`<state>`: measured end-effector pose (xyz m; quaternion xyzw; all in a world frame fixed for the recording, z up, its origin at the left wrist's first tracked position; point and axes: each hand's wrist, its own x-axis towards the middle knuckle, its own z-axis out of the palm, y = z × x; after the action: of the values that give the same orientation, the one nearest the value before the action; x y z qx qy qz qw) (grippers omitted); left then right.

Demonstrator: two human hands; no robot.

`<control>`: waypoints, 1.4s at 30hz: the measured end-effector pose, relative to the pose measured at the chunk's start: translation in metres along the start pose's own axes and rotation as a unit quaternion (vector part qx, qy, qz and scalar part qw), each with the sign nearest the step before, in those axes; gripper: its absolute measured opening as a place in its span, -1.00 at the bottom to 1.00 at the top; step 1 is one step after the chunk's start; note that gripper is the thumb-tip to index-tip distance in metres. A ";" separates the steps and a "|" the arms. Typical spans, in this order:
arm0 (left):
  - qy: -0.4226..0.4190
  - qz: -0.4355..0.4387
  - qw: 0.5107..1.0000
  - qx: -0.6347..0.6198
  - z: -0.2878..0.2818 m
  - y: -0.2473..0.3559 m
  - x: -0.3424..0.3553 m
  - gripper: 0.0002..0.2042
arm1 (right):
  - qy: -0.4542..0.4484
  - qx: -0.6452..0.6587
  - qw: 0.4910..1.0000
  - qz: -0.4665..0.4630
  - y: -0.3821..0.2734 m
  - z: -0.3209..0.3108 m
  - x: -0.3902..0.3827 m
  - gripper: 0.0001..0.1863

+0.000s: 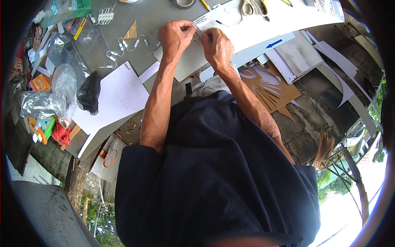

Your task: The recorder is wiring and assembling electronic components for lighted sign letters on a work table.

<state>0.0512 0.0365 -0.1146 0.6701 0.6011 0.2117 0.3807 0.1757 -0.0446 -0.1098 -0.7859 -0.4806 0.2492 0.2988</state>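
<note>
At twelve o'clock, left hand pinches a small pale piece — right hand curled, grasp undeterminable — and should press lightly, steadily.

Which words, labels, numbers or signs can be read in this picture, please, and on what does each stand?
Sign: a blue arrow on the pale strip, pointing left.
Orange box: pale lettering, which I leave uncopied.
Yellow-and-red card: print too small to read.
Any other marks are too small or blurred to read.

Workshop; scissors, tape roll, cut white sheets
</note>
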 end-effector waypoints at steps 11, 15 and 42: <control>-0.001 0.003 1.000 0.015 0.001 -0.001 0.001 -0.81 | 0.005 0.001 1.000 0.005 0.002 0.002 0.002 -0.84; -0.001 0.009 1.000 0.015 0.002 -0.002 0.002 -0.81 | 0.009 0.002 1.000 0.000 0.003 0.002 0.001 -0.83; -0.010 0.001 0.996 0.094 0.003 -0.002 0.010 -0.77 | -0.010 -0.012 1.000 -0.025 0.001 -0.002 0.003 -0.83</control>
<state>0.0542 0.0453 -0.1196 0.7055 0.6136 0.1482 0.3222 0.1791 -0.0425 -0.1094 -0.7744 -0.5063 0.2439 0.2906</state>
